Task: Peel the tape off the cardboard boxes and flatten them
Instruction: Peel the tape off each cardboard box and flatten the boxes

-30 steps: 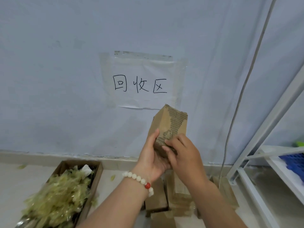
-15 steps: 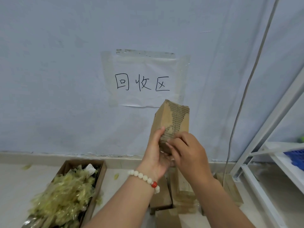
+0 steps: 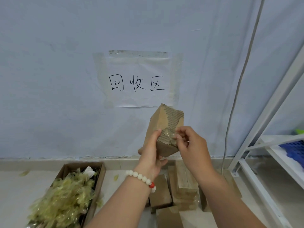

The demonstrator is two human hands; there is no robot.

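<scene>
**Small box being held up, tape being pinched**

A small cardboard box (image 3: pixel 164 122) is being held up in front of the wall, tilted, just under the paper sign (image 3: pixel 138 83). It's being gripped round its lower end by the left hand (image 3: pixel 151 155), with the thumb curled onto the front face. A bit of clear tape (image 3: pixel 172 137) by the torn, ribbed patch is being pinched by the right hand (image 3: pixel 192 145), fingertips (image 3: pixel 180 137) bunched tight. On the floor, more boxes (image 3: pixel 185 183) are being kept in a pile under the hands. Crumpled tape scraps (image 3: pixel 65 195) are being kept in an open carton (image 3: pixel 98 183) off to the left.
</scene>
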